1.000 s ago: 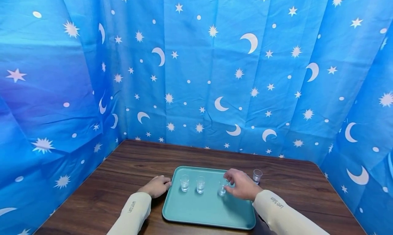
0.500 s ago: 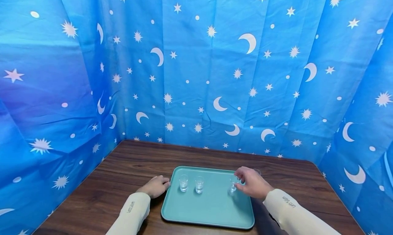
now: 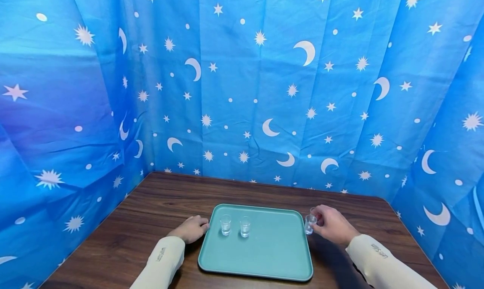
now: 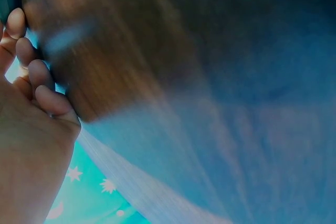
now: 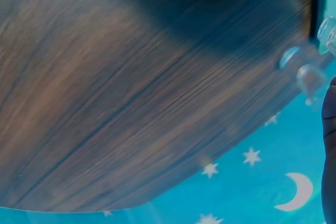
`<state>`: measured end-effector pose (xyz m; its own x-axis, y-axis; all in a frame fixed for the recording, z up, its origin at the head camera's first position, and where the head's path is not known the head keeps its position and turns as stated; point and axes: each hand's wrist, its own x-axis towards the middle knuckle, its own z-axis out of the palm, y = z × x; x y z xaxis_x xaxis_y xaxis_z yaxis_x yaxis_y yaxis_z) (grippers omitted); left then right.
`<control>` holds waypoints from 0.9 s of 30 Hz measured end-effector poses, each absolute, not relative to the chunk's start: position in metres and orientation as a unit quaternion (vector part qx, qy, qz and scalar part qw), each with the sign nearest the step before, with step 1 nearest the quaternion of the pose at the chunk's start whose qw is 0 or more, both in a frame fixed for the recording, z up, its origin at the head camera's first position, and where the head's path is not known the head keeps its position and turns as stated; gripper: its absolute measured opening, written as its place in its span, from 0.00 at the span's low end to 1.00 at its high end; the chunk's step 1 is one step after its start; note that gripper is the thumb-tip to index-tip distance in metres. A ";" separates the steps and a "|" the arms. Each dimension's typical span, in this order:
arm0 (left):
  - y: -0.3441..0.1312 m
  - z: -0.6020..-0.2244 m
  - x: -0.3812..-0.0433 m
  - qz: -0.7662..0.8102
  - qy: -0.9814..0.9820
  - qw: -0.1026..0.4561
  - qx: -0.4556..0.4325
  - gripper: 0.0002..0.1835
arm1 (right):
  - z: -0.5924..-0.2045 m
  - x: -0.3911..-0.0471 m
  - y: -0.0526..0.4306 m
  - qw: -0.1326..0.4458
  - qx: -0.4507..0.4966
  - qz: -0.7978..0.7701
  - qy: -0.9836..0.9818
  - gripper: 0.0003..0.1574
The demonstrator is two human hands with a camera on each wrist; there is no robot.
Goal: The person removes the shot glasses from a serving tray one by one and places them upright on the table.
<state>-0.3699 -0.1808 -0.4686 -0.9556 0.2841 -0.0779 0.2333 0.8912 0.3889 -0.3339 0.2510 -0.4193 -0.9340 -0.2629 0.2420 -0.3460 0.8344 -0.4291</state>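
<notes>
My right hand (image 3: 334, 225) pinches a small clear shot glass (image 3: 309, 225) by its side, just past the right rim of the green tray (image 3: 261, 259). The glass is upright, with clear liquid low in it. Behind that hand stands another shot glass (image 5: 310, 74), mostly hidden in the head view. Two more shot glasses, one at the left (image 3: 225, 226) and one beside it (image 3: 245, 227), stand on the tray's left half. My left hand (image 3: 192, 229) rests on the table at the tray's left rim, its fingers loosely bent and the fingertips close to the edge.
The tray lies on a dark wooden table (image 3: 166, 200). A blue curtain (image 3: 242, 91) with moons and stars hangs behind the table and along both sides.
My right hand has carried the shot glass rightward from the tray's right half to beyond its right rim. The left hand stays in place.
</notes>
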 end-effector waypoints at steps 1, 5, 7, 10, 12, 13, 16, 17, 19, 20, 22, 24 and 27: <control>-0.181 -0.468 -0.370 0.191 0.970 0.068 0.132 0.08 | -0.420 -0.334 0.254 0.089 0.154 0.238 -0.955 0.15; -0.180 -0.468 -0.370 0.190 0.970 0.071 0.138 0.10 | -0.423 -0.332 0.264 0.089 0.131 0.234 -0.959 0.15; -0.180 -0.468 -0.370 0.189 0.969 0.070 0.142 0.11 | -0.425 -0.332 0.267 0.083 0.121 0.231 -0.962 0.14; -0.180 -0.468 -0.370 0.189 0.969 0.069 0.142 0.11 | -0.428 -0.331 0.269 0.078 0.117 0.225 -0.964 0.15; -0.180 -0.469 -0.370 0.189 0.969 0.069 0.141 0.11 | -0.430 -0.331 0.269 0.078 0.117 0.226 -0.964 0.15; -0.180 -0.469 -0.370 0.189 0.969 0.069 0.141 0.12 | -0.430 -0.331 0.269 0.079 0.117 0.225 -0.964 0.15; -0.180 -0.469 -0.370 0.190 0.969 0.068 0.143 0.12 | -0.431 -0.331 0.268 0.076 0.116 0.225 -0.964 0.15; -0.180 -0.469 -0.370 0.190 0.969 0.068 0.142 0.12 | -0.431 -0.332 0.268 0.075 0.115 0.223 -0.965 0.14; -0.180 -0.469 -0.370 0.191 0.969 0.069 0.141 0.12 | -0.431 -0.332 0.268 0.070 0.111 0.219 -0.967 0.14; -0.180 -0.469 -0.370 0.192 0.969 0.070 0.140 0.12 | -0.432 -0.333 0.267 0.067 0.108 0.218 -0.968 0.14; -0.180 -0.469 -0.370 0.193 0.969 0.071 0.138 0.12 | -0.432 -0.333 0.268 0.064 0.105 0.215 -0.969 0.14; -0.181 -0.469 -0.370 0.196 0.968 0.072 0.137 0.11 | -0.432 -0.334 0.268 0.065 0.106 0.213 -0.969 0.16; -0.181 -0.469 -0.369 0.200 0.968 0.070 0.138 0.11 | -0.433 -0.334 0.269 0.074 0.112 0.209 -0.969 0.18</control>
<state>-0.3694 -0.1811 -0.4691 -0.9524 0.2942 -0.0803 0.2383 0.8822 0.4062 -0.3337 0.2691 -0.4326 -0.9640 -0.1852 0.1907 -0.2474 0.8875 -0.3887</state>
